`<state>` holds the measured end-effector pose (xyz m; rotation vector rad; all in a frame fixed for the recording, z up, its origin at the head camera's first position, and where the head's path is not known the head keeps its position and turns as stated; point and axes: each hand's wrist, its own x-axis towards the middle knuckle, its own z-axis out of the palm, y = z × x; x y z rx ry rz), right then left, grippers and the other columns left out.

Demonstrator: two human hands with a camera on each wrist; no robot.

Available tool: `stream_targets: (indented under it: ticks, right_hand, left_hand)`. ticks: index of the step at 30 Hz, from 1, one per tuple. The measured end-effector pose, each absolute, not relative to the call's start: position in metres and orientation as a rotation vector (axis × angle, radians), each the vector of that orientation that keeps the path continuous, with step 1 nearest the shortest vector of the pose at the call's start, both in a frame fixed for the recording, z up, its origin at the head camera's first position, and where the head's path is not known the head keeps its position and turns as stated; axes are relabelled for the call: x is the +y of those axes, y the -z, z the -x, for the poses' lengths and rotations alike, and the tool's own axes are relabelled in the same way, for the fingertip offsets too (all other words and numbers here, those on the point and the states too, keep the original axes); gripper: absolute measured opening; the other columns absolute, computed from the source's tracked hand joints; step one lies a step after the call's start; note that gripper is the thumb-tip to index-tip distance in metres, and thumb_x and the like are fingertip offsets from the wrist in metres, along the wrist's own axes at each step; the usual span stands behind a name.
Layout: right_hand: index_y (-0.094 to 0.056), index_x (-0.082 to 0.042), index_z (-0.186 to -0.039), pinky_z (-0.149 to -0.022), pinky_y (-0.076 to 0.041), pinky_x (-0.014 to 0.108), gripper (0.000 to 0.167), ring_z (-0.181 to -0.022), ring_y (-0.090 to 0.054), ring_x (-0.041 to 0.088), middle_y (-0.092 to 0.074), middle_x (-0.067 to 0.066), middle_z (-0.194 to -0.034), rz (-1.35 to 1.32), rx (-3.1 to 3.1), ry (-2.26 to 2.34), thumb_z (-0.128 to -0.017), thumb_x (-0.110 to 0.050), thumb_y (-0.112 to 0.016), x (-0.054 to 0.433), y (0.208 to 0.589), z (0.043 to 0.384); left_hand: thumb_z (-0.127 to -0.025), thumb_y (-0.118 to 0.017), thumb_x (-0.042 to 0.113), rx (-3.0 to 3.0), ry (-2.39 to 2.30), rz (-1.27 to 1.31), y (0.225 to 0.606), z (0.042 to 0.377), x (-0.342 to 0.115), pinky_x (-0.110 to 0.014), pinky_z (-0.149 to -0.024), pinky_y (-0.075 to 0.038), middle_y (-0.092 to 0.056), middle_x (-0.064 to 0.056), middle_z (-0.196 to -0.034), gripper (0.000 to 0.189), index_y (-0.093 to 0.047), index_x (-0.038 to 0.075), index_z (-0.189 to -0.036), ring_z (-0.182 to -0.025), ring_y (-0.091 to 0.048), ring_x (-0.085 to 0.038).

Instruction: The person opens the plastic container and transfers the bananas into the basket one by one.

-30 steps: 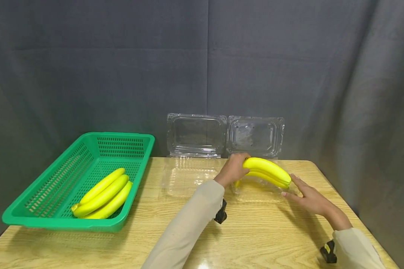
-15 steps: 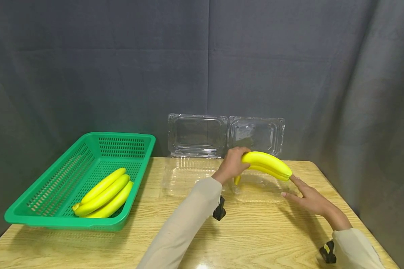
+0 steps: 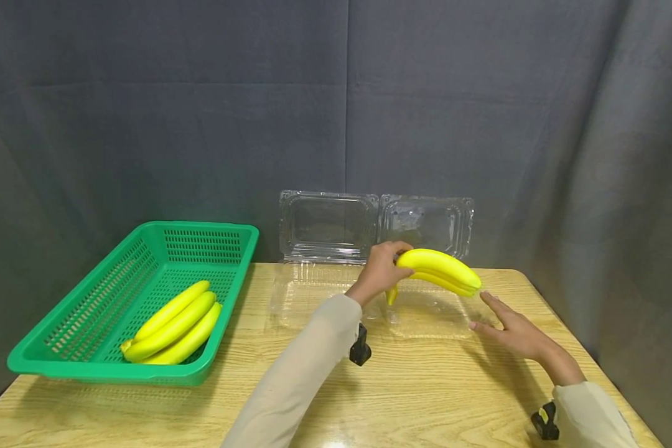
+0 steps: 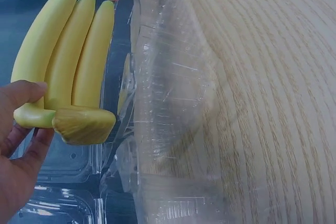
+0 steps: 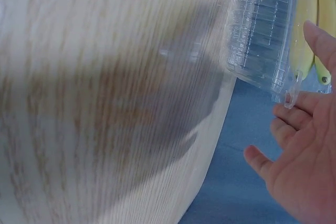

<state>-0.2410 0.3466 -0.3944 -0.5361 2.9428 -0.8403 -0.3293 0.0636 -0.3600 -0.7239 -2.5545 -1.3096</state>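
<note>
My left hand [image 3: 378, 270] grips a bunch of yellow bananas [image 3: 439, 269] near its stem end. In the left wrist view the bunch [image 4: 63, 51] shows three bananas, with the thumb on one and fingers beneath. The bunch hangs over the base of the right clear clamshell container [image 3: 425, 320], whose lid [image 3: 420, 224] stands raised behind. My right hand [image 3: 518, 333] is spread at the container's right side, just off the banana tips. From the right wrist view its fingers [image 5: 289, 124] lie by the container's corner; whether they touch it I cannot tell.
A second clear clamshell [image 3: 316, 298] stands at the left of the first, lid raised. On the left of the wooden table [image 3: 425, 392], a green basket [image 3: 112, 371] holds another bunch of bananas [image 3: 170, 323]. A grey curtain [image 3: 229, 124] hangs behind.
The left hand has raised the bunch slightly and shifted it left. The banana tips have drawn away from the right hand's fingers; the right hand has hardly moved.
</note>
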Motion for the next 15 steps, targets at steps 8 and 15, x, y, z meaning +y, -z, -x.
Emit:
stream_targets:
  ticks: [8, 15]
  right_hand:
    - [-0.016, 0.008, -0.151, -0.101, -0.018, 0.071, 0.083, -0.134, -0.014, 0.058, -0.014, 0.036, -0.151, 0.533, 2.933, 0.846, -0.095, -0.037, -0.059, 0.3458, 0.3951, 0.2416]
    - [-0.015, 0.007, -0.151, -0.099, -0.019, 0.072, 0.083, -0.133, -0.014, 0.059, -0.013, 0.037, -0.151, 0.520, 2.925, 0.844, -0.096, -0.037, -0.058, 0.3454, 0.3949, 0.2407]
  left_hand:
    - [-0.080, -0.080, 0.007, -2.518, 1.376, 0.718, 0.3565, 0.3278, 0.0570, -0.016, -0.070, -0.050, -0.067, -0.007, -0.110, 0.039, -0.068, 0.005, -0.117, -0.086, -0.065, -0.016]
    - [-0.081, -0.080, 0.009, -2.527, 1.407, 0.723, 0.3516, 0.3254, 0.0534, -0.015, -0.068, -0.051, -0.068, -0.006, -0.111, 0.039, -0.068, 0.007, -0.119, -0.089, -0.067, -0.015]
